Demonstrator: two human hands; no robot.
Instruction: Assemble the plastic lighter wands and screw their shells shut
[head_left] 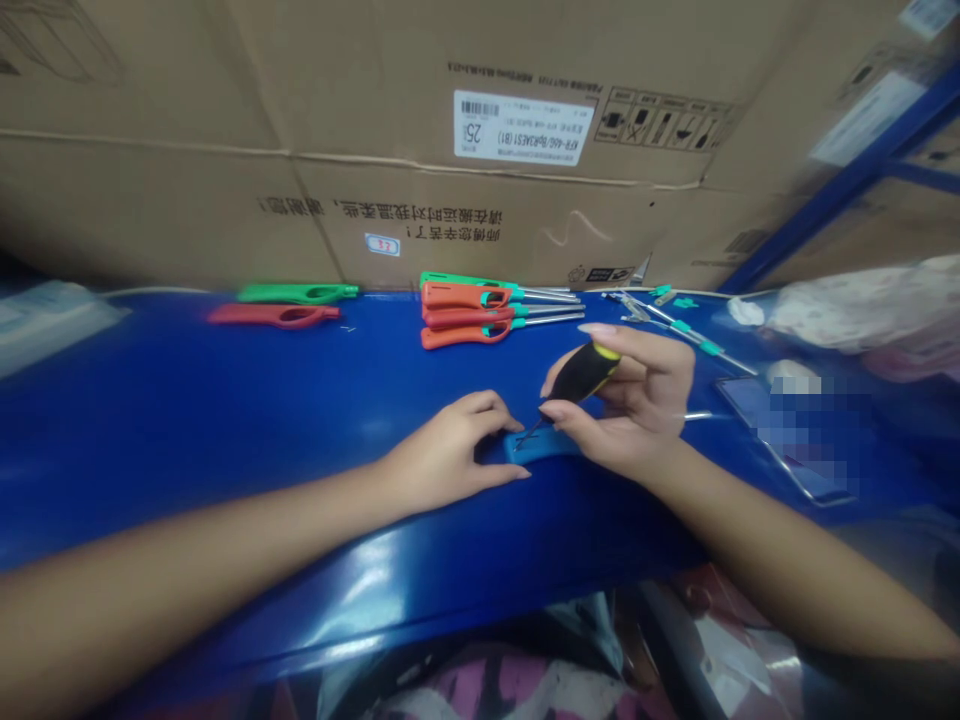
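My right hand [630, 405] is closed round a small screwdriver [581, 375] with a black and yellow handle; its tip points down at a blue plastic lighter body [536, 445] lying on the blue table [225, 400]. My left hand [450, 450] rests on the table with fingers curled against the left end of that blue body, steadying it. Much of the blue piece is hidden between my two hands.
A stack of orange and green long-nosed lighters [480, 310] lies behind my hands. A green handle [296, 293] and a red handle [274, 316] lie to the left. Metal tubes with teal fittings [675, 322] lie at right. Cardboard boxes [450, 130] wall off the back.
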